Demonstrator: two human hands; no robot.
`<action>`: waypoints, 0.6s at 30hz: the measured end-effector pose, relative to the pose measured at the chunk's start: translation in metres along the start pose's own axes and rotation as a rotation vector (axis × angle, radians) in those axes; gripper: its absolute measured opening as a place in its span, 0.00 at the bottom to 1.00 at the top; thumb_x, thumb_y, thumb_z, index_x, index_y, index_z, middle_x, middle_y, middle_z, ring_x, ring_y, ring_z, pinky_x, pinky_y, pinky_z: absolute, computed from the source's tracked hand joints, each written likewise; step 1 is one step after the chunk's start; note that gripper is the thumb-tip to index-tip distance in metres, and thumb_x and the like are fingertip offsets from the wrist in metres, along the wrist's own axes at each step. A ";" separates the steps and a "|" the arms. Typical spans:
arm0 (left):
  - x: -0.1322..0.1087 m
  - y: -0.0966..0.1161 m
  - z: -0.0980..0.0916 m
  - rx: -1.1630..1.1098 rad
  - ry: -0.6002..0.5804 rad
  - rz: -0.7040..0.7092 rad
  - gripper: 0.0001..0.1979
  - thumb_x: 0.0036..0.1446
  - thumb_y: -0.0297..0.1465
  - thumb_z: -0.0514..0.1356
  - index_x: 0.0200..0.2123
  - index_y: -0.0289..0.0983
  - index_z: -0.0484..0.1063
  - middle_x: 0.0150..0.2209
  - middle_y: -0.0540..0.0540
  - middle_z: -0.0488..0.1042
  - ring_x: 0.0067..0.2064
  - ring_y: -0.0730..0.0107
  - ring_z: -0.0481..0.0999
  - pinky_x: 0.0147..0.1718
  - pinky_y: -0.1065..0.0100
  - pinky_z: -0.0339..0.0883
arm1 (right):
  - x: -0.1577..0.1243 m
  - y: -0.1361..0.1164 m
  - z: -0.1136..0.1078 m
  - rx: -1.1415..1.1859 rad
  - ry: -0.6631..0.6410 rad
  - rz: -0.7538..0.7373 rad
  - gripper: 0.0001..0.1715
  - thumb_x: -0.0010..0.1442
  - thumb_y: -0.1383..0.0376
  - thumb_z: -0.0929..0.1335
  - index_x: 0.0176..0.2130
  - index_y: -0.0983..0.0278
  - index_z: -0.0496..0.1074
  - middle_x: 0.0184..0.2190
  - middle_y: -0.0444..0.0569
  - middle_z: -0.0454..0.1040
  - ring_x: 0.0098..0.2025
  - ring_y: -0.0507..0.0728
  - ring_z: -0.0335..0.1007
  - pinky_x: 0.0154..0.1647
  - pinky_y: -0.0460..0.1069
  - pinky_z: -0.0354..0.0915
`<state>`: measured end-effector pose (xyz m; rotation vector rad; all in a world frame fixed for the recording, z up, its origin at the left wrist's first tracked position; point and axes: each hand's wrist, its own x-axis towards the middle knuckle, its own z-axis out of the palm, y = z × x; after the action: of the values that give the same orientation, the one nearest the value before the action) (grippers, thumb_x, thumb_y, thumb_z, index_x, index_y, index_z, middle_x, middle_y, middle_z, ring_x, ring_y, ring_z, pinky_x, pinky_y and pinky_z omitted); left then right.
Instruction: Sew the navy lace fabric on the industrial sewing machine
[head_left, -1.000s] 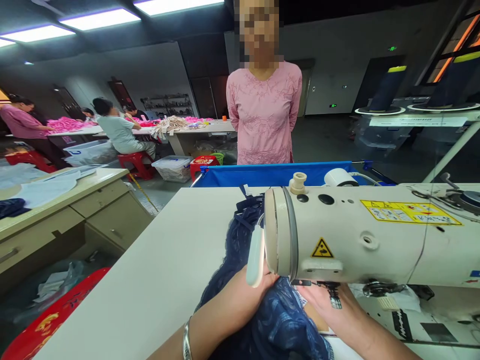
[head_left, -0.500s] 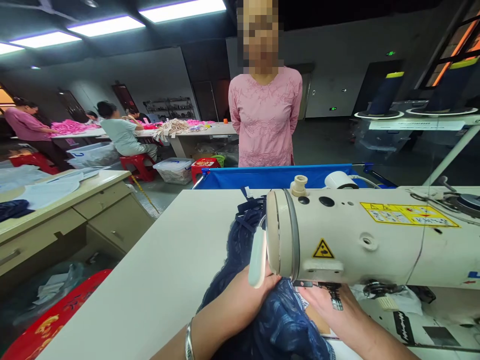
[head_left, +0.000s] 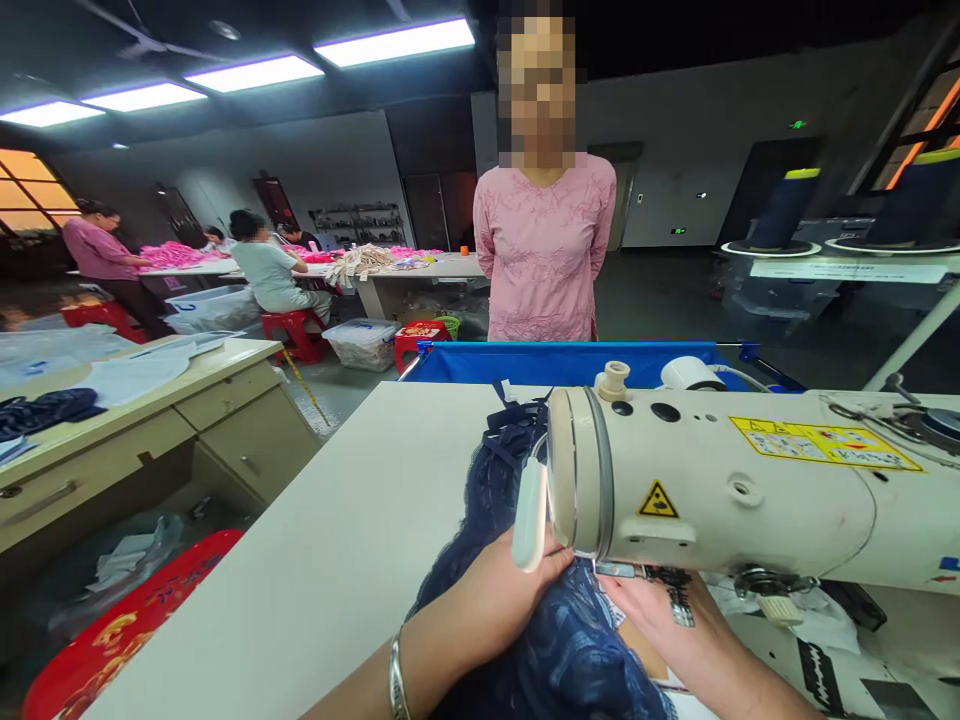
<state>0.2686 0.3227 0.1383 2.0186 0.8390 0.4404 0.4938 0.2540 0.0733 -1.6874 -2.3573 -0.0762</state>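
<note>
Dark navy lace fabric (head_left: 592, 640) lies bunched on the sewing table and runs back past the left side of a white sewing machine (head_left: 675, 480). My left hand (head_left: 517, 580), with a silver bangle at the wrist, is closed on the lace; the fingertips are partly hidden by the machine head. Under the machine arm, my right hand (head_left: 660, 605) rests at the fabric's right edge, near the presser-foot area. Its fingers are mostly covered by the machine and a dark metal part, so their grip does not show. A pale lever (head_left: 529, 515) hangs before the machine head.
A person in a pink top (head_left: 540, 250) stands behind a blue cloth bin (head_left: 480, 365) at the table's far edge. Thread cones (head_left: 791, 210) stand at right. A desk (head_left: 225, 400) and red stool (head_left: 127, 630) are at left. Several people sit or stand at a far table.
The view has shifted slightly, so everything sits a little lower and further right. Both hands keep nearly the same place on the fabric.
</note>
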 end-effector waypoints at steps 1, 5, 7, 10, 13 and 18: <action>0.000 -0.001 0.001 -0.002 0.008 0.028 0.15 0.64 0.36 0.46 0.45 0.44 0.72 0.51 0.50 0.70 0.53 0.66 0.66 0.56 0.64 0.57 | 0.003 -0.001 -0.003 0.020 -0.011 0.006 0.21 0.62 0.70 0.55 0.39 0.58 0.74 0.33 0.49 0.76 0.36 0.59 0.73 0.38 0.55 0.71; 0.000 -0.008 0.003 0.030 0.008 0.106 0.17 0.64 0.35 0.46 0.53 0.46 0.66 0.54 0.51 0.67 0.57 0.67 0.62 0.58 0.64 0.53 | 0.009 0.001 -0.013 0.166 -0.012 -0.048 0.19 0.64 0.65 0.56 0.38 0.57 0.74 0.33 0.46 0.76 0.35 0.56 0.73 0.37 0.51 0.71; 0.000 -0.010 0.004 0.041 -0.002 0.095 0.18 0.64 0.36 0.46 0.55 0.46 0.64 0.54 0.51 0.67 0.57 0.65 0.63 0.59 0.62 0.53 | 0.009 0.003 -0.015 0.180 -0.017 -0.052 0.18 0.64 0.62 0.56 0.38 0.56 0.74 0.33 0.45 0.76 0.36 0.55 0.73 0.38 0.50 0.71; 0.000 -0.011 0.004 0.039 0.001 0.078 0.18 0.64 0.35 0.47 0.55 0.46 0.63 0.53 0.50 0.68 0.56 0.65 0.64 0.58 0.62 0.55 | 0.009 0.005 -0.013 0.173 -0.030 -0.033 0.19 0.64 0.62 0.56 0.37 0.56 0.74 0.32 0.45 0.76 0.37 0.55 0.73 0.40 0.50 0.71; 0.000 -0.012 0.005 0.074 -0.001 0.104 0.18 0.64 0.35 0.46 0.54 0.45 0.65 0.52 0.49 0.69 0.56 0.65 0.63 0.57 0.62 0.55 | 0.010 0.003 -0.013 0.191 -0.020 -0.039 0.19 0.64 0.62 0.56 0.38 0.56 0.73 0.33 0.45 0.76 0.37 0.54 0.73 0.39 0.49 0.71; 0.000 -0.015 0.007 0.198 0.024 0.214 0.17 0.65 0.33 0.45 0.52 0.45 0.67 0.54 0.50 0.68 0.59 0.65 0.59 0.59 0.62 0.53 | 0.014 -0.003 -0.022 0.177 0.005 0.008 0.17 0.63 0.62 0.57 0.38 0.56 0.74 0.33 0.45 0.76 0.36 0.55 0.74 0.39 0.49 0.71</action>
<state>0.2671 0.3242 0.1223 2.3031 0.7065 0.5194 0.4901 0.2621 0.0983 -1.6108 -2.2787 0.1250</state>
